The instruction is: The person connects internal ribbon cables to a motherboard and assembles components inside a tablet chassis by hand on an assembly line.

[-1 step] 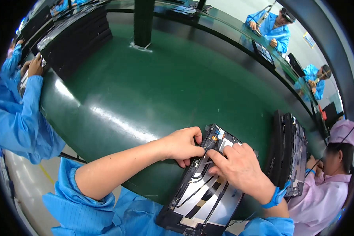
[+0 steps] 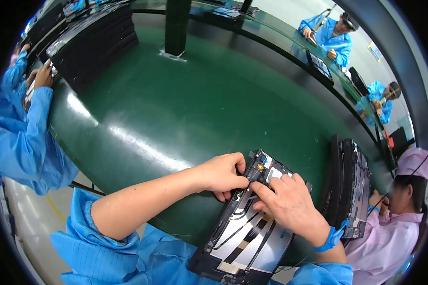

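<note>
An opened tablet-like device (image 2: 266, 237), with a black frame, silver inner panel and dark strips of cable, lies tilted at the table's front edge. My left hand (image 2: 222, 176) grips its upper left edge, thumb on top and other fingers curled at the side. My right hand (image 2: 288, 202), a blue band on its wrist, rests over the upper part of the panel. Its index fingertip presses beside my left thumb, near the frame. The right fingers are bent together; whatever they pinch is too small to make out. A small gold-coloured part (image 2: 260, 167) shows near the device's top corner.
More black device frames (image 2: 349, 185) stand stacked at the right, beside a person in pink (image 2: 385, 237). A tall black stack (image 2: 95, 47) sits at the far left, near a co-worker's blue sleeve (image 2: 38, 114). A dark post (image 2: 177, 28) rises from the green table (image 2: 214, 109).
</note>
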Demonstrator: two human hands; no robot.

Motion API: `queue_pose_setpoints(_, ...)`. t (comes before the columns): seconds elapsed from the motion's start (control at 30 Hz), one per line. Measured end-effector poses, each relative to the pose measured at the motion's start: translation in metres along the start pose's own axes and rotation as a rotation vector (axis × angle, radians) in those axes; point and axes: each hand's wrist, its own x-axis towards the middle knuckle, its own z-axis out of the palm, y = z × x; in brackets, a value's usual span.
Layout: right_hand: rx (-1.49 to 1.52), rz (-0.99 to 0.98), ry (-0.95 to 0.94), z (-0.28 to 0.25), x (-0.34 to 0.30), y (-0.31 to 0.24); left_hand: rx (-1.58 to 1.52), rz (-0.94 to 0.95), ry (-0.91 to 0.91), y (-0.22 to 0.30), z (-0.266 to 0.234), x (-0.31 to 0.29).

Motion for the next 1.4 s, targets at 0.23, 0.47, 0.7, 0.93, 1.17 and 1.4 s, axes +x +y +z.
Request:
queue_pose_setpoints(0.23, 0.356, 0.045, 0.052, 0.014, -0.005, -0.008, 0.004, 0.024, 0.013, -0.003, 0.000, -0.003)
queue_pose_setpoints(0.47, 0.505, 0.004, 0.294, 0.036, -0.008, -0.006, -0.004, 0.030, -0.001, -0.001, 0.002, 0.000)
queue_pose_setpoints(0.7, 0.504, -0.001, 0.334, 0.042, -0.006, -0.006, -0.003, 0.017, 0.002, -0.002, 0.000, -0.001)
queue_pose_setpoints(0.93, 0.483, -0.001, 0.307, 0.040, -0.003, -0.007, -0.001, 0.022, -0.003, -0.001, -0.001, -0.003)
queue_pose_setpoints(1.17, 0.352, -0.034, 0.281, 0.036, -0.002, -0.007, -0.014, 0.012, -0.007, -0.003, -0.002, -0.003)
queue_pose_setpoints(1.4, 0.492, 0.010, 0.264, 0.041, -0.004, -0.002, -0.001, 0.020, -0.002, -0.002, -0.001, -0.003)
